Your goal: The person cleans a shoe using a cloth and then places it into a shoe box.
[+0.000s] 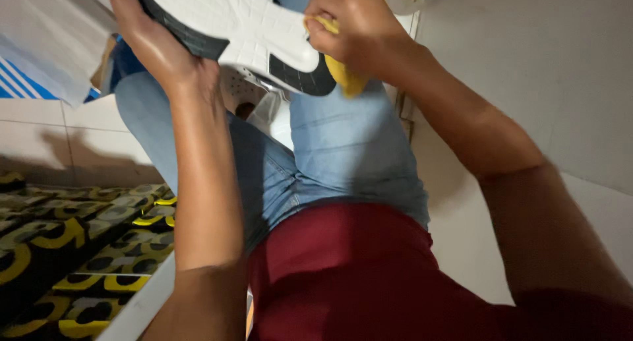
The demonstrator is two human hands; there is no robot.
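— So where's the shoe (244, 25)?

— Up at twelve o'clock, sole facing the camera, its long axis running from ten o'clock down toward four.

— And the hands?

— Left hand (155, 41) is wrapped around its dark edge; right hand (353, 25) is curled tight on a yellow cloth (346, 74) pressed to the sole.

— Any packaging?

— A white paper bag (49, 41) with blue stripes, at ten o'clock

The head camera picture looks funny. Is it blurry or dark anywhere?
Head view: the left hand and right hand look slightly smeared, as does the white shoe sole; the yellow cloth is soft-edged. The patterned carpet sits dim, with a shadow on the tiled wall. The forearms near the lens look stretched and oversized.
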